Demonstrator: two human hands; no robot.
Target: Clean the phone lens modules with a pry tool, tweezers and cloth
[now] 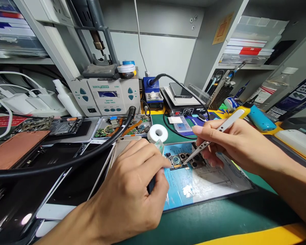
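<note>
The right hand (236, 143) pinches a pair of tweezers (223, 126) between thumb and fingers, slanting them down to the left; whether the fine tips meet or stand slightly apart is too small to tell. They end at the lower edge of a lens-bearing part (176, 160), which lies between the hands on a glossy blue-and-white sheet (178, 194). The left hand (140, 180) is curled, its forefinger reaching the part's near-left edge, with a pale green piece (159, 146) just beyond the knuckles.

Done well, this calls for a light squeeze and a low tip angle, with the points kept on the edge and clear of the lens glass. The left forefinger should steady the part from the side without pressing on the lenses, and the sheet needs to stay flat on the green surface (232, 217), since it looks slick.

The left grip itself is hard to read: something dark shows between thumb and forefinger, but the hand masks what it is and whether it is held. The forefinger also hides the part's left end, glare whitens the sheet, and both forearms run out of frame.
</note>
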